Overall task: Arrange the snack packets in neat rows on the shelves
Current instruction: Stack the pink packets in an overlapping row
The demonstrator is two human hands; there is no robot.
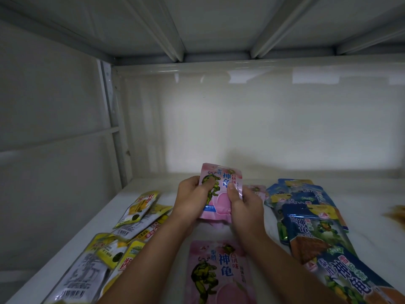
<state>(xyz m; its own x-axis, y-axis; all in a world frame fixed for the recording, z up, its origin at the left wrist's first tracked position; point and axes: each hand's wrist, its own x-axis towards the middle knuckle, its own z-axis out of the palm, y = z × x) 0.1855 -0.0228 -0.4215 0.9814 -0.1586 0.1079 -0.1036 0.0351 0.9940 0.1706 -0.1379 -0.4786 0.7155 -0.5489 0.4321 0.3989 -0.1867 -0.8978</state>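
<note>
Two bare forearms, sleeveless, with unadorned hands [192, 198].

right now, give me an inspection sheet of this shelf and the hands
surface: white shelf, bare at the back
job's things: held pink packet upright above the shelf; another pink packet flat in front; a third pink one partly hidden behind the right hand; yellow and grey packets heaped loosely on the left; blue packets overlapping on the right
clutter: blurred brown thing at the right edge, cannot tell what
hands: left hand and right hand both grip the held pink packet, fingers curled on its sides
cables: nothing seen
surroundings: white back panel, underside of the shelf above, upright post on the left
</note>
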